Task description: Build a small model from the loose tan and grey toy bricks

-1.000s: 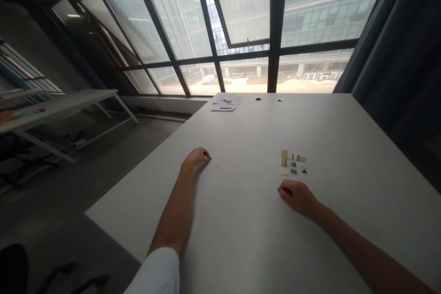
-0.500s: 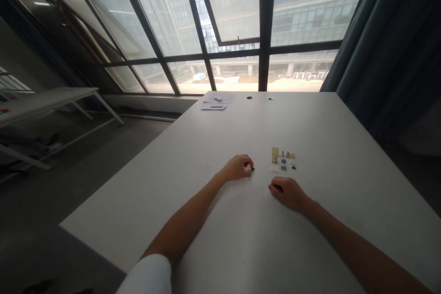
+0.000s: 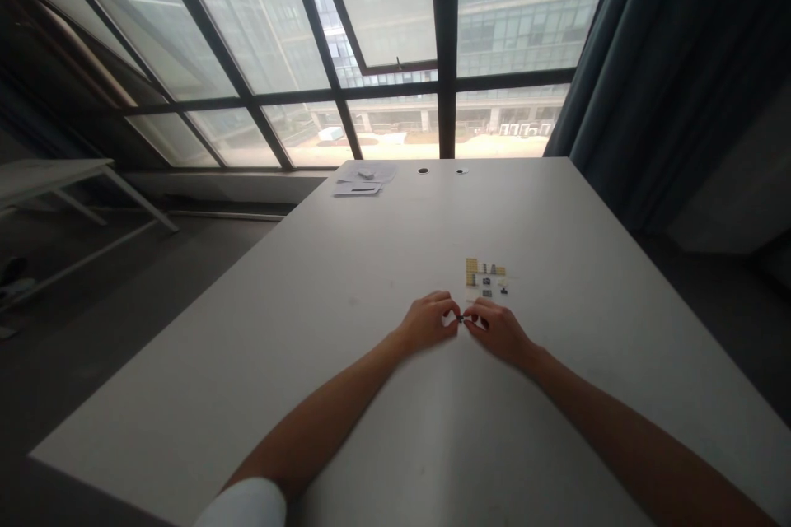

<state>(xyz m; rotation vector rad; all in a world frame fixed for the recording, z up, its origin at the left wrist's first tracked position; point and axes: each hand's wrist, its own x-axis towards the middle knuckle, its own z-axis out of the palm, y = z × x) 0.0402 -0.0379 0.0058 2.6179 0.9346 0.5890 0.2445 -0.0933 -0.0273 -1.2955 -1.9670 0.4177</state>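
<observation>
My left hand (image 3: 432,319) pinches a small dark piece (image 3: 461,319) between thumb and fingertips, low over the white table. From the other side, my right hand (image 3: 494,331) has its thumb and index finger closed at the same piece. The piece is too small to name. Just beyond my right hand lies a group of little parts: yellow blocks (image 3: 472,265), a yellow strip with upright grey bits (image 3: 493,269), dark grey pieces (image 3: 487,293) and a small black piece (image 3: 503,291).
The white table (image 3: 371,263) reaches to the windows. Papers (image 3: 358,189) lie at its far left corner, and two round fittings, one dark (image 3: 423,170), sit near the far edge. A dark curtain (image 3: 593,58) hangs at the right; another table (image 3: 55,173) stands at the left.
My right hand has moved in to meet my left hand, and its fingers now close at the small dark piece. The view has turned slightly to the right.
</observation>
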